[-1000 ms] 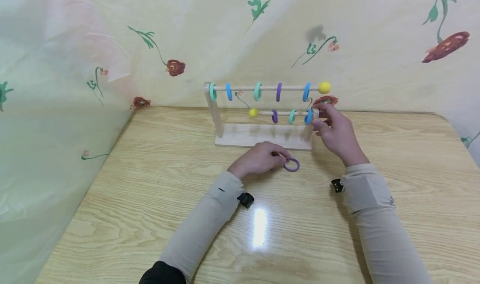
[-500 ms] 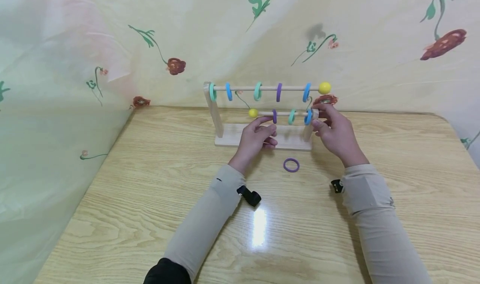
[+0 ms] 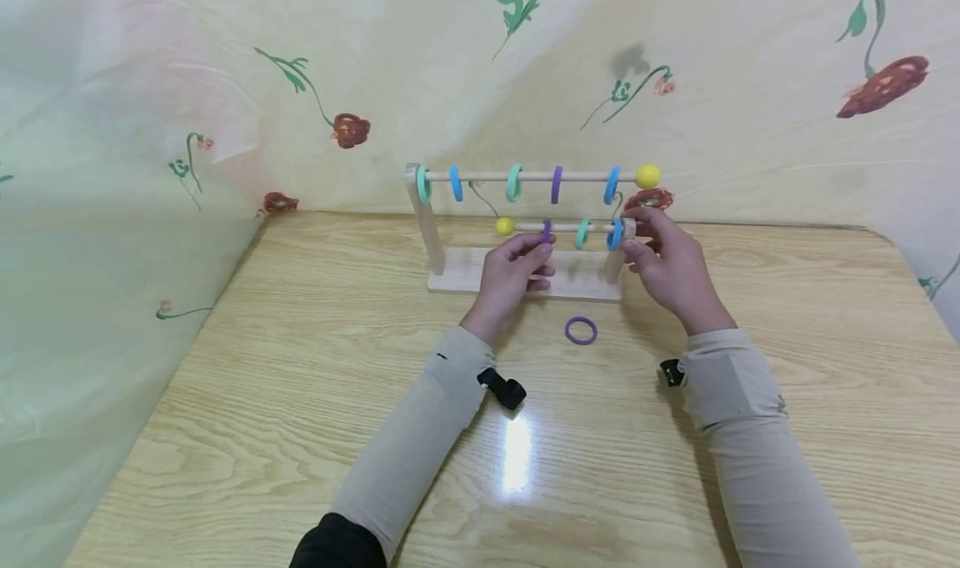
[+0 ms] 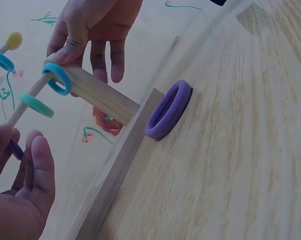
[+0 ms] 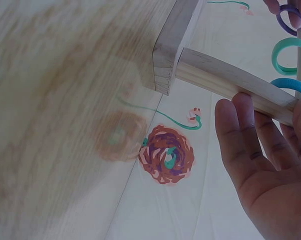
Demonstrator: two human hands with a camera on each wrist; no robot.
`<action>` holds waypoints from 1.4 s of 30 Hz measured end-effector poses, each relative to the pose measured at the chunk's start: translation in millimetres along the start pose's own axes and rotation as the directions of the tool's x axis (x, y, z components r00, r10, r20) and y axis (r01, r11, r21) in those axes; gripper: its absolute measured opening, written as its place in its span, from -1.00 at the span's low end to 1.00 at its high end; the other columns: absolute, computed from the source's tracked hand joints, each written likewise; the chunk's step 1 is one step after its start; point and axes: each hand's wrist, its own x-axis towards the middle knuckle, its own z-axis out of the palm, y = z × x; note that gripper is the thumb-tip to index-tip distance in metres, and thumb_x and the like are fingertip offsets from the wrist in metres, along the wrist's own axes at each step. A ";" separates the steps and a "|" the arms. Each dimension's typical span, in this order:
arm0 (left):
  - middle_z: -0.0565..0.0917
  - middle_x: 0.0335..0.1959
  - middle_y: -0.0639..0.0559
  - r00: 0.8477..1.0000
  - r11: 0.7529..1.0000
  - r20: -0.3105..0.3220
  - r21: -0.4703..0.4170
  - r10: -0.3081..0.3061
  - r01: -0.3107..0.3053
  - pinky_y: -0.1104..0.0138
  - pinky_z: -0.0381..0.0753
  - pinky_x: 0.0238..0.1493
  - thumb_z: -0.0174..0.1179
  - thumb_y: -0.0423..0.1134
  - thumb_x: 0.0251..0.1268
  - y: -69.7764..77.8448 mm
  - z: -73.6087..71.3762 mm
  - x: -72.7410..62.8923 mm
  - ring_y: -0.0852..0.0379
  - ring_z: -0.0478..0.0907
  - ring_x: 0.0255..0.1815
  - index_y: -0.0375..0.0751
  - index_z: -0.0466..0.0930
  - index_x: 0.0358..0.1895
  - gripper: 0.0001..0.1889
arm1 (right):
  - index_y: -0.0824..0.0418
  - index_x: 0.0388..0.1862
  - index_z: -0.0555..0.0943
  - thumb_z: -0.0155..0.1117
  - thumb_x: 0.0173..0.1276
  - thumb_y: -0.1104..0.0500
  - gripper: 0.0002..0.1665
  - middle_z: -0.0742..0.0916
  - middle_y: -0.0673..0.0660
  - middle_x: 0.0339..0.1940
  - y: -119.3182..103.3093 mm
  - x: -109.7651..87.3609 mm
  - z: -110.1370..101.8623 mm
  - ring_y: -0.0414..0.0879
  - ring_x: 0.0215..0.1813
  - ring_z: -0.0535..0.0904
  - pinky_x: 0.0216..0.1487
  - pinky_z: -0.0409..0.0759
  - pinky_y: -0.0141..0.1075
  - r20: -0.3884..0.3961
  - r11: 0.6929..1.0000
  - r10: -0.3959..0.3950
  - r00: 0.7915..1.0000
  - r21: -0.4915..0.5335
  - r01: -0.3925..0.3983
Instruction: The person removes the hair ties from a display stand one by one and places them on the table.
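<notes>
A wooden stand (image 3: 588,286) carries two rods strung with hair ties. On the lower rod, my left hand (image 3: 504,283) pinches a purple hair tie (image 3: 547,228) between thumb and fingers, near the yellow end ball (image 3: 505,226). My right hand (image 3: 670,263) grips the top of the right upright (image 5: 215,75), thumb and fingers on either side. Beside it on the same rod hang a blue hair tie (image 4: 65,82) and a green one (image 4: 38,106). Flat on the table in front of the base lies another purple hair tie (image 4: 158,129).
The upper rod (image 3: 536,177) holds several green, blue and purple hair ties and ends in a yellow ball (image 3: 648,176) at the right. Behind the wood-grain table (image 3: 300,318) hangs a flowered cloth (image 3: 420,67), close to the stand.
My left hand has let go of the purple hair tie on the table, risen to the lower rod and taken hold of the purple one there. The right hand stays in place.
</notes>
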 end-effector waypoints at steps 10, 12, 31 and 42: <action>0.61 0.06 -0.43 0.994 0.996 -0.106 -0.086 -0.010 0.001 0.40 0.70 -0.32 0.24 -0.37 0.43 0.5 0.1 0.9 0.17 0.64 -0.34 -0.39 0.67 0.09 -0.75 | 0.28 0.39 0.41 0.09 0.56 0.36 -0.55 0.64 0.36 0.14 0.1 1.2 -0.2 0.11 -0.13 0.64 -0.19 0.69 -0.34 -0.008 1.000 0.011 1.000 -0.019 -0.011; 0.63 0.00 -0.39 0.994 0.993 -0.103 -0.116 -0.021 0.009 0.41 0.69 -0.33 0.24 -0.39 0.43 1.3 0.2 0.8 0.17 0.64 -0.34 -0.41 0.66 0.10 -0.74 | 0.26 0.38 0.42 0.09 0.56 0.36 -0.55 0.64 0.36 0.13 0.3 1.4 -0.3 0.11 -0.13 0.63 -0.22 0.65 -0.42 -0.011 1.000 0.012 1.000 -0.017 -0.012; 0.62 -0.32 0.02 0.994 0.999 -0.101 0.001 0.034 -0.034 0.43 0.66 -0.43 0.29 -0.42 0.38 0.7 -6.4 1.5 0.19 0.59 -0.48 -0.53 0.62 0.05 -0.73 | 0.25 0.43 0.39 0.08 0.57 0.35 -0.52 0.62 0.37 0.16 1.3 3.7 0.8 0.13 -0.10 0.63 -0.20 0.68 -0.37 -0.001 0.999 0.021 1.000 -0.027 -0.021; 0.76 -0.12 -0.20 0.982 0.985 -0.187 -0.167 0.008 -0.040 0.35 0.72 -0.33 0.26 -0.38 0.42 -1.2 -5.5 -0.7 0.14 0.70 -0.41 -0.37 0.67 -0.02 -0.83 | 0.22 0.45 0.38 0.08 0.59 0.29 -0.51 0.60 0.38 0.19 2.4 4.6 0.4 0.15 -0.04 0.62 -0.17 0.66 -0.40 0.013 0.999 0.036 0.999 -0.032 -0.036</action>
